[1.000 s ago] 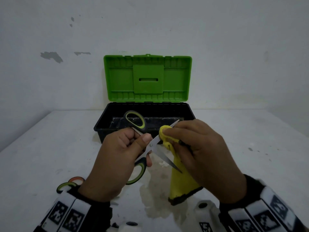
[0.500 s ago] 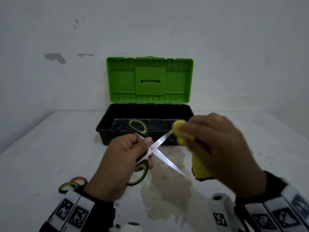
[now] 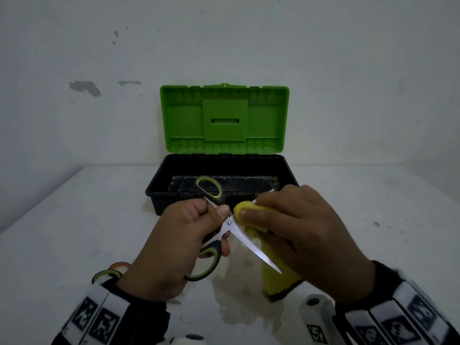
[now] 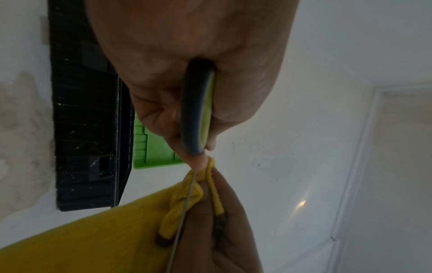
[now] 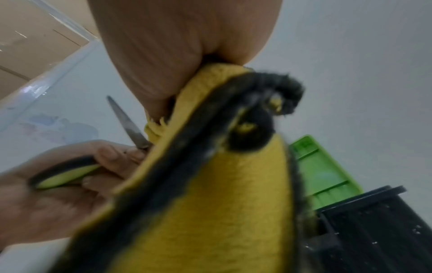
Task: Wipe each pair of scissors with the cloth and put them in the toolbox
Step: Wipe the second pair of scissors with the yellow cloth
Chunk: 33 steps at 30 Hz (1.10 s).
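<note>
Green-lidded black toolbox (image 3: 224, 195), yellow black-edged cloth (image 3: 278, 277), black-and-green-handled scissors (image 3: 211, 265), white table (image 3: 74, 232).

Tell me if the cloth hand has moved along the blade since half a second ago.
Yes. The right hand slid the cloth back toward the pivot, away from the toolbox rim.

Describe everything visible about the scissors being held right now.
The scissors have bright metal blades, a pivot screw and black handle loops lined in lime green. They are open, blades crossed, held above the table before the toolbox. The left hand grips the handles; the right hand pinches the yellow cloth round the upper blade. The lower blade is bare.
</note>
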Available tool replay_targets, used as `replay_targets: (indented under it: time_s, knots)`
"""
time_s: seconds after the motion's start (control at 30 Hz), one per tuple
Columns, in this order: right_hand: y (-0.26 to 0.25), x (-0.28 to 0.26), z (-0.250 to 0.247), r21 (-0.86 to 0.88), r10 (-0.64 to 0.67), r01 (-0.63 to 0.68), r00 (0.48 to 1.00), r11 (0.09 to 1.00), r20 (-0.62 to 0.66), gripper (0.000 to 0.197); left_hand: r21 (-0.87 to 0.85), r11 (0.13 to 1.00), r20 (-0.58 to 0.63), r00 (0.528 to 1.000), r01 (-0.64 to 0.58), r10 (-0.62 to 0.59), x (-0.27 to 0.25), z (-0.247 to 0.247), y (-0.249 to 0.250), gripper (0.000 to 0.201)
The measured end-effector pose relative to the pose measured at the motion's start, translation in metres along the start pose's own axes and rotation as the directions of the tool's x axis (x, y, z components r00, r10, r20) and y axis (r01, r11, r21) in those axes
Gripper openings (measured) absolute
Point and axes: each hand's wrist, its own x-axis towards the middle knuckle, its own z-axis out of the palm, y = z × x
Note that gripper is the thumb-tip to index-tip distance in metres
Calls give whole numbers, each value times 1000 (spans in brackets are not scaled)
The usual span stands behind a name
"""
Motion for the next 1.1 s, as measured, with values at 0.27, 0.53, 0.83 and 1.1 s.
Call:
replay_targets:
  time_s: [0.27, 0.53, 0.83, 1.1]
  knots:
    - [-8, -3, 3, 16, 10, -9, 1000, 1000, -18, 19, 4, 1000, 8, 1000, -14, 14, 1, 1, -3, 26]
    - [-11, -7, 13, 18, 98, -97, 994, 995, -52, 19, 31, 999, -8, 999, -35, 35, 4, 0, -7, 26]
    - [16, -11, 11, 68, 206, -197, 964, 978, -165, 31, 75, 994, -1, 997, -82, 83, 1, -1, -9, 35]
    - [38, -10, -12, 293, 524, -485, 849, 824, -70, 26, 142, 988, -64, 995, -62, 71, 1, -5, -16, 26]
